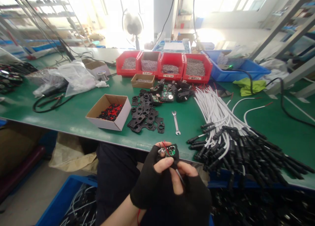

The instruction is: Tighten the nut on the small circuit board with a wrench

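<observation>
Both my gloved hands, left hand [150, 183] and right hand [190, 193], grip a small circuit board assembly [169, 151] just off the counter's [73, 114] near edge. Wrench [176, 122] lies beyond; black-tipped white cables [228, 137] fill the right.

Landmark: wrench [176, 122] on green surface [73, 116]. Left of wrench: heap of black flat parts [146, 116], then cardboard box [109, 112] with red-black pieces. Right of wrench: bundle of white cables [221, 121] with black connectors. Behind wrench: circuit boards [167, 93], four red bins [163, 66], blue tray [236, 70]. Far left: plastic bags [73, 75].
</observation>
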`<state>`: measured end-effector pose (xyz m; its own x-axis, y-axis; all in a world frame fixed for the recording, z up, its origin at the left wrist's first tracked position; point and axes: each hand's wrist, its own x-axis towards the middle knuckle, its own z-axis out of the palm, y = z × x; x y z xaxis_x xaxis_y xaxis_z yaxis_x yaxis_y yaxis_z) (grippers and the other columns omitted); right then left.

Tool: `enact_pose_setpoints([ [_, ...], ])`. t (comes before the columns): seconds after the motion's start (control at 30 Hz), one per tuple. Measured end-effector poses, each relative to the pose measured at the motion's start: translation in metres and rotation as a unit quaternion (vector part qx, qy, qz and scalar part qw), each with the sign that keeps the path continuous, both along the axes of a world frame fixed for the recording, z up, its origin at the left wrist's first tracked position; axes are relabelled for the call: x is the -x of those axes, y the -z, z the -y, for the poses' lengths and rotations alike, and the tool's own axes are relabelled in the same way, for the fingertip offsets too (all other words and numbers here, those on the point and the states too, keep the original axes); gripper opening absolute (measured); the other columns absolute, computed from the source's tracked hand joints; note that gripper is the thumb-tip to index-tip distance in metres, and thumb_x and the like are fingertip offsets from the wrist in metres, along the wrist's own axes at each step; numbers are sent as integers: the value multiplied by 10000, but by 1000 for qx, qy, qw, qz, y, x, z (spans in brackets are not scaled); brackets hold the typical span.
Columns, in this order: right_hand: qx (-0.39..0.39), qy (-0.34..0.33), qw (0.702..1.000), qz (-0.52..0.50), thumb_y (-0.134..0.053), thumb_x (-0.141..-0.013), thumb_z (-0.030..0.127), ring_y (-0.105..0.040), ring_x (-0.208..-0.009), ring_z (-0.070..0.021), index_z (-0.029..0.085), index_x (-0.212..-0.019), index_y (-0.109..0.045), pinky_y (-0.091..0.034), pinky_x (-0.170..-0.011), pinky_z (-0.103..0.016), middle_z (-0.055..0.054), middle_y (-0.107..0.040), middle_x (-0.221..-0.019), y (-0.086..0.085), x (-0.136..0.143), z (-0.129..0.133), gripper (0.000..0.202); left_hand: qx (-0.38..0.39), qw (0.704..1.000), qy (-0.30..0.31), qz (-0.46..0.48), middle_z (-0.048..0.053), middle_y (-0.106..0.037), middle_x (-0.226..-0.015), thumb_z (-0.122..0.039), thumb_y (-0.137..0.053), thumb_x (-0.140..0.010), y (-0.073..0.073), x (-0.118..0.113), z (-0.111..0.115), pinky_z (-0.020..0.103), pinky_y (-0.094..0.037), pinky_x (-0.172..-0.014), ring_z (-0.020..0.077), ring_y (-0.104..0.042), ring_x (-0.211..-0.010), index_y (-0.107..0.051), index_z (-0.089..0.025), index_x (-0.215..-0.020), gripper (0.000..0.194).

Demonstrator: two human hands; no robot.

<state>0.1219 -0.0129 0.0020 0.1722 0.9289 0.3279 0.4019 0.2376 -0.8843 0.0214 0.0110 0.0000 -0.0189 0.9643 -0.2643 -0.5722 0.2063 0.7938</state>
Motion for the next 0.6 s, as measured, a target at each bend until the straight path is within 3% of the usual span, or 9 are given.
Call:
enact_pose_setpoints([
  [0.1,-77,27,994,79,-692,-861,191,-720,-880,-194,192,-936,-731,-600,-855,-316,-101,-742,-956,8,-4,-2,84,4,1000,17,-20,116,-668,-1055,-400,-750,-808,4,-3,3,337,-470,-911,260,-605,-997,-607,-137,-1259,541],
  [0.2,-106,35,987,115,-718,-840,197,-721,-888,-203,185,-940,-737,-605,-853,-322,-101,-746,-951,17,-11,-2,102,5,1000,17,-26,145,-668,-1116,-420,-765,-797,4,-4,4,363,-473,-934,290,-609,-1035,-631,-134,-1235,540],
  [0.3,-37,-14,998,54,-696,-865,332,-718,-794,-194,184,-913,-734,-600,-656,-251,-92,-733,-819,24,-16,-3,161,3,998,26,-52,129,-680,-1082,-401,-807,-753,0,-1,5,325,-511,-820,278,-630,-970,-618,-165,-1277,605],
  [0.37,41,-71,996,-25,-606,-920,412,-663,-598,-160,170,-883,-728,-497,-448,-202,-72,-676,-652,25,-19,-2,274,-7,998,32,-61,117,-688,-1054,-376,-821,-727,-5,1,5,299,-517,-769,265,-637,-931,-626,-169,-1274,616],
  [0.43,106,-116,983,-95,-483,-979,442,-539,-421,-119,148,-884,-726,-371,-337,-188,-45,-595,-529,25,-21,-1,392,-23,997,30,-74,105,-690,-1059,-341,-822,-703,-8,2,6,286,-520,-786,244,-636,-905,-640,-161,-1253,607],
  [0.5,132,-130,975,-123,-413,-1006,454,-465,-366,-94,137,-919,-723,-345,-330,-185,-29,-562,-503,25,-23,2,451,-34,995,20,-92,93,-693,-1052,-317,-823,-689,-10,2,7,277,-522,-805,224,-633,-878,-639,-158,-1251,612],
  [0.6,139,-115,976,-124,-472,-996,454,-497,-436,-65,135,-1009,-692,-416,-413,-163,-16,-608,-607,27,-27,9,388,-26,995,0,-101,76,-702,-957,-321,-853,-674,-13,0,10,274,-530,-720,222,-637,-809,-634,-180,-1255,636],
])
